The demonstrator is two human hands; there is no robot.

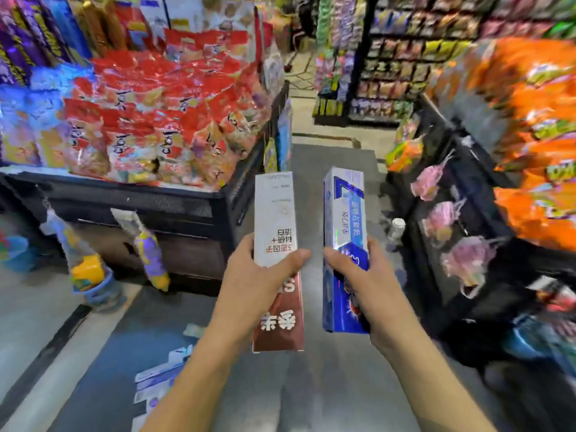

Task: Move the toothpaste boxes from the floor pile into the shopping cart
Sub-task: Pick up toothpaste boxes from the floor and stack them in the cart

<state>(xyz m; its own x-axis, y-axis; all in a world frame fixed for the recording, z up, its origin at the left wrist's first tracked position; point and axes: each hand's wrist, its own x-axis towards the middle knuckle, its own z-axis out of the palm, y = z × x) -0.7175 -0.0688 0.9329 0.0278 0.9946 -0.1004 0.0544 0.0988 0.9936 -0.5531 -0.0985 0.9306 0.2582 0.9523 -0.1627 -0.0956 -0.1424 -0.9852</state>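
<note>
My left hand point(249, 285) grips the white-red toothpaste box point(276, 244), my right hand point(358, 282) the blue toothpaste box point(344, 219); cart unseen, so either may slip in transit.

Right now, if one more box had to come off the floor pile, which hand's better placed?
Neither is free: the left hand grips the white-and-red box, the right hand the blue box. Left is nearer; the floor boxes lie beside its forearm. No cart visible.
</note>
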